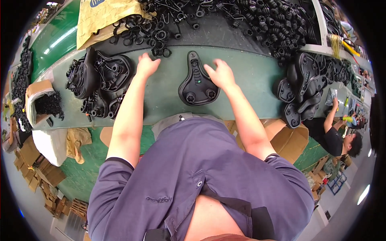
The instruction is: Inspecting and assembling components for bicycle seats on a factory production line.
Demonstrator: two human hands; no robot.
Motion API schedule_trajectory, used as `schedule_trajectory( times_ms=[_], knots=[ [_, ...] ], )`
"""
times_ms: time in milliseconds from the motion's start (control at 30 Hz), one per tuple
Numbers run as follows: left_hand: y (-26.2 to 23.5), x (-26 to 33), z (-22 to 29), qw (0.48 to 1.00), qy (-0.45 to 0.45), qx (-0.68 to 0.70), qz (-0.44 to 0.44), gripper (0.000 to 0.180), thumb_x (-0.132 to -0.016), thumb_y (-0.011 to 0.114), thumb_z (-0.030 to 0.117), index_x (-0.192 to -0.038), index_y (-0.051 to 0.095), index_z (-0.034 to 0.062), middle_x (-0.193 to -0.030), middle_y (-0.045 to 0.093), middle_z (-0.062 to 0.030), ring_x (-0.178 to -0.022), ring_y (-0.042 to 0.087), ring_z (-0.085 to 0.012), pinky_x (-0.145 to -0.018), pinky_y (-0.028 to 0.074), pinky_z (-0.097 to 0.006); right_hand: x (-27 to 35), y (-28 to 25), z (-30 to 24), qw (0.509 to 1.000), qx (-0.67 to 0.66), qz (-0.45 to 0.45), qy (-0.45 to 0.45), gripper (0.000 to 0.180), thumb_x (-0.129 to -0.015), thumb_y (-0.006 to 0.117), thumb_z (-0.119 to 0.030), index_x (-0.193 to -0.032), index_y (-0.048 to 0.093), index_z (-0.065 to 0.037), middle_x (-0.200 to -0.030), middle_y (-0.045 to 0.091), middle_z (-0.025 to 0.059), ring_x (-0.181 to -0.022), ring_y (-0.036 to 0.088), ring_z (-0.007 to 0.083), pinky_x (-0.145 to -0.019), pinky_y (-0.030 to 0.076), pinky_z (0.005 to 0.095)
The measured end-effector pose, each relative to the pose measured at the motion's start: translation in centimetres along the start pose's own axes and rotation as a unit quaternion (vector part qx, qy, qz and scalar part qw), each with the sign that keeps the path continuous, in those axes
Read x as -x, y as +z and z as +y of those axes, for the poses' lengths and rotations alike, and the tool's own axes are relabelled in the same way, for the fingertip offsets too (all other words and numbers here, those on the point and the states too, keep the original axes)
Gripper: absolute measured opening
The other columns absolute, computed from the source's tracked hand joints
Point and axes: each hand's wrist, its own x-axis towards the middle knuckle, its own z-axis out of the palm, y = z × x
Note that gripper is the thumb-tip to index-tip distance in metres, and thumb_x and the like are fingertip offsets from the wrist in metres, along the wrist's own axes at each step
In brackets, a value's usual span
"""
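A black bicycle saddle (198, 86) lies upside down on the green worktable (247, 82) in front of me, its narrow nose pointing away. My right hand (221, 74) is just right of that nose, thumb and fingers apart, with nothing visible in it. Left of the saddle, my left hand (147, 66) reaches over the table, its fingers slightly bent and thumb held apart; I see nothing in it. Just beyond it lies a loose pile of black ring-shaped clamps (160, 35). A heap of black coil springs (277, 28) spreads at the far right.
More black saddles (105, 74) are stacked at the left, and another saddle pile (303, 86) stands at the right. A brown paper sack (98, 24) lies at the far left. Cardboard boxes (287, 138) sit below the near edge. A co-worker (335, 138) works farther right.
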Motion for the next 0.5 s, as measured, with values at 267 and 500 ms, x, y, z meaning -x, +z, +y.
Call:
schedule_trajectory(
  times_ms=[267,500],
  knots=[
    [-0.1,-3.4,0.6,0.99,-0.017,0.129,-0.049,0.067,-0.079,0.087,0.029,-0.131,0.061,-0.0056,-0.117,0.07,-0.0188,-0.109,0.071,-0.0353,-0.097,0.058,-0.044,-15.8,1.8,-12.2,0.974,-0.019,0.119,-0.192,0.085,-0.087,0.082,-0.035,-0.154,0.043,0.002,-0.146,0.055,0.0267,-0.131,0.06,0.0435,-0.108,0.053,0.0489],
    [-2.6,2.4,1.0,0.731,-0.208,0.614,-0.215,0.035,-0.094,0.081,0.017,-0.118,0.065,-0.002,-0.103,0.074,-0.0127,-0.084,0.072,-0.019,-0.074,0.061,-0.033,-18.9,2.9,-14.6,0.983,0.119,0.077,-0.115,0.092,-0.076,0.079,-0.024,-0.156,0.039,-0.001,-0.132,0.062,0.0241,-0.122,0.063,0.0432,-0.107,0.054,0.0506]
  ],
)
